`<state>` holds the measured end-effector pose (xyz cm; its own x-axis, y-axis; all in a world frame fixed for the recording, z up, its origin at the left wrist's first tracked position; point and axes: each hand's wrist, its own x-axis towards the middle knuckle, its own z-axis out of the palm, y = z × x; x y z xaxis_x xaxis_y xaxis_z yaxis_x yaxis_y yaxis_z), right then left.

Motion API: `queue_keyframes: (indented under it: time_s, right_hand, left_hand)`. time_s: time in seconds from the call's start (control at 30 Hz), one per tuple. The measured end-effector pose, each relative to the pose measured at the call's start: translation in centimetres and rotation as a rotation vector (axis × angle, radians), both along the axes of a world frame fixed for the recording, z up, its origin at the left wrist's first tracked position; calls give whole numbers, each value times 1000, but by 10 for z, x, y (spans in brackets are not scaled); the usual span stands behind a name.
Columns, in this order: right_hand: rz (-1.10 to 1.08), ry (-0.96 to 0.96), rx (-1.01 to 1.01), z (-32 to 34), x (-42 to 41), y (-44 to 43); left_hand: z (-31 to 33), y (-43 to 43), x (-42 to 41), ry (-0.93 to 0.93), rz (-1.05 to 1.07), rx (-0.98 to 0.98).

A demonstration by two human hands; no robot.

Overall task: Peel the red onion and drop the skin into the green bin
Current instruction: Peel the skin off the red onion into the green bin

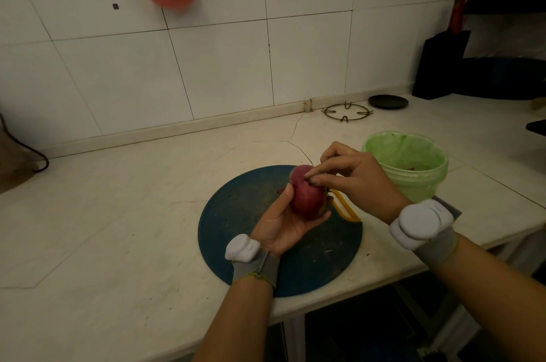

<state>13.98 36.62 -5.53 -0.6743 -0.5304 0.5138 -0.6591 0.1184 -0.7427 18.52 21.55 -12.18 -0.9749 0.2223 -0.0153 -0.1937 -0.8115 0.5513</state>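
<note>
wrists: grey bands point(261, 270) | white rounded pods point(419, 221) | yellow-green cord point(263, 276)

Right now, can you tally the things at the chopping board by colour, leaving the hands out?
Red: 1, the red onion
Blue: 1, the chopping board
Green: 1, the green bin
Yellow: 1, a tool handle, partly hidden behind the onion
Total: 4

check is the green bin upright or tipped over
Upright: the green bin stands on the counter, open mouth facing up.
</note>
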Motion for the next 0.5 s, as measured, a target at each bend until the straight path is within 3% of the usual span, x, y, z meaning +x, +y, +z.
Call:
queue_keyframes:
  time_s: [0.5]
  right_hand:
    - [31,1,-44,-10,7,-11]
  left_hand:
    - [-1,-3,-1,40,87,41]
